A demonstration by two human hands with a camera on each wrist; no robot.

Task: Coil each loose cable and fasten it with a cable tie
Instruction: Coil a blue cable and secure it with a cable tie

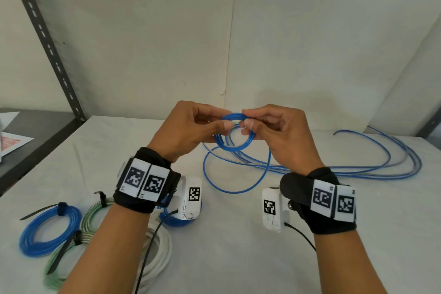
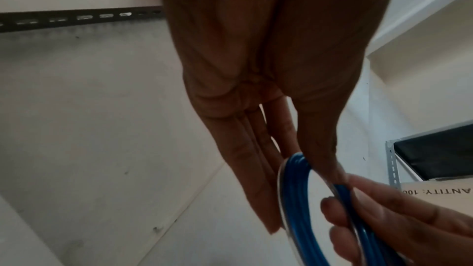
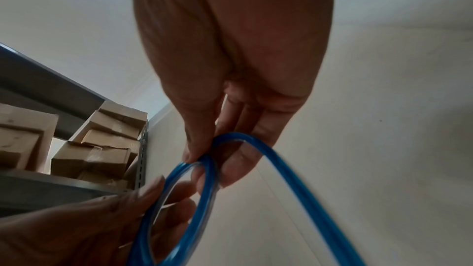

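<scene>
left hand (image 1: 188,126) and right hand (image 1: 274,130) raised over the table (image 1: 238,246), both pinching the blue cable coil (image 1: 235,141)

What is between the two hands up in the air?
A small blue cable coil. The left hand and right hand both pinch its top, fingertips almost meeting. The head view shows it best.

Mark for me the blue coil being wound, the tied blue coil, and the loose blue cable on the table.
blue coil being wound (image 1: 235,148): head view, lower arc of the loops.
tied blue coil (image 1: 49,231): head view, left side of the ring.
loose blue cable (image 1: 372,172): head view, strands lying right of the hands.
</scene>
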